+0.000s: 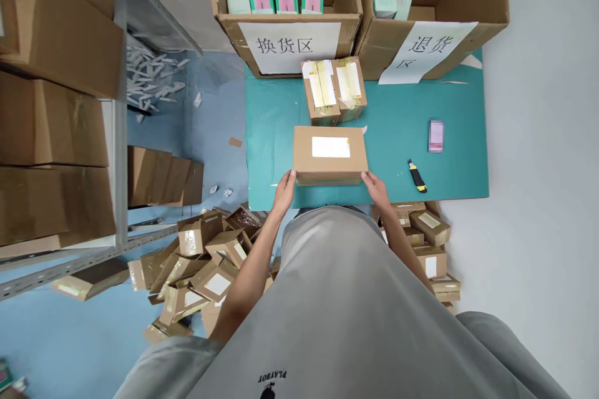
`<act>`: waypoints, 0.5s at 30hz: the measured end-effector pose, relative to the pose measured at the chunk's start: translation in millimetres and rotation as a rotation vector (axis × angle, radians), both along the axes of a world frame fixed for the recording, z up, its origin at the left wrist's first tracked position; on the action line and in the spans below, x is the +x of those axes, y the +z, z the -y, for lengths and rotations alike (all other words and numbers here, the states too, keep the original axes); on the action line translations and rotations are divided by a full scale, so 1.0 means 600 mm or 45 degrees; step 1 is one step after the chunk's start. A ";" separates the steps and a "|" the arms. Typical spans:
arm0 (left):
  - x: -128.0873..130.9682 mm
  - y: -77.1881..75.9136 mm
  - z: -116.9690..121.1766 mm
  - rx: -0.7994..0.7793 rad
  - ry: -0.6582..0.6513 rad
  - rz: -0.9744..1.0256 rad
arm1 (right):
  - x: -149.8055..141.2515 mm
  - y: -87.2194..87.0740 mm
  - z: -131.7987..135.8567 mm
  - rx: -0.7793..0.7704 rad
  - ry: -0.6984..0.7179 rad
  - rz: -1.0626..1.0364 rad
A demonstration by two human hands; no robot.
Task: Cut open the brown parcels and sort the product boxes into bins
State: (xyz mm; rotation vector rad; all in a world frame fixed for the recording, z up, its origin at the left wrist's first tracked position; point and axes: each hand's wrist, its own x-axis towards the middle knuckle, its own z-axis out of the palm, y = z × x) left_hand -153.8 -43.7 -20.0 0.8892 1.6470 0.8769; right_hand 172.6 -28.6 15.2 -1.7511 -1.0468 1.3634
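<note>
A brown cardboard box with a white label on top sits near the front of the green table, between my hands. At its front left corner, my left hand grips the box with the fingers against its side. My right hand holds the opposite front corner in the same way. Just behind this box stand two smaller taped cartons side by side, each with a label. A black and yellow box cutter lies on the table to the right of my right hand.
Two large open cartons with paper signs stand at the table's back, holding green and white packages. A blurred-out phone-sized object lies on the green table. Heaped boxes cover the floor at left; a shelf holds larger ones.
</note>
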 end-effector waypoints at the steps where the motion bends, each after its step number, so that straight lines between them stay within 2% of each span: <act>1: -0.003 0.015 -0.001 0.006 0.019 0.009 | 0.004 0.014 -0.005 0.028 0.003 0.006; 5: -0.008 0.072 -0.009 0.126 0.050 0.017 | 0.021 0.060 -0.026 0.138 -0.038 -0.013; 8: -0.004 0.087 -0.015 0.157 0.025 0.010 | 0.023 0.064 -0.037 0.115 -0.031 -0.048; 12: 0.003 0.061 -0.015 0.025 0.050 0.086 | 0.015 0.030 -0.037 0.069 0.029 -0.064; 15: -0.002 0.029 -0.007 -0.010 0.048 0.161 | 0.020 -0.006 -0.026 0.012 -0.042 -0.044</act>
